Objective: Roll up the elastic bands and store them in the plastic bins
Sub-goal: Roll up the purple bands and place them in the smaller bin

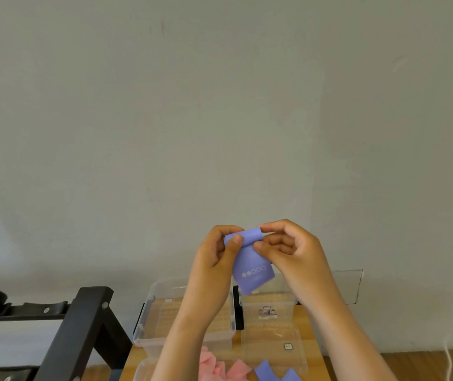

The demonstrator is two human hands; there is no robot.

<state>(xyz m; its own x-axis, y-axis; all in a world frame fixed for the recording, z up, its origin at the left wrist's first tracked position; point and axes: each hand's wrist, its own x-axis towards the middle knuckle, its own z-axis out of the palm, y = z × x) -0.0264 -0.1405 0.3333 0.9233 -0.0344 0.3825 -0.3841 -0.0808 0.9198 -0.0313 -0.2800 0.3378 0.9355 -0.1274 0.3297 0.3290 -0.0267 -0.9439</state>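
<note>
Purple elastic band (251,264), pinched by left hand (214,259) and right hand (291,248), is barely rolled; plastic bins (144,317) seem empty.

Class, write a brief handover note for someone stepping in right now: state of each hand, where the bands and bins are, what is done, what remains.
Left hand: pinches the purple band at its top left corner, held up above the bins.
Right hand: pinches its top right, where the roll is just starting.
Large bin and small bin stand open; no rolled band shows inside.
Pink bands and loose purple bands lie nearest the person.
Left: finish this roll, store it, then the others.
</note>
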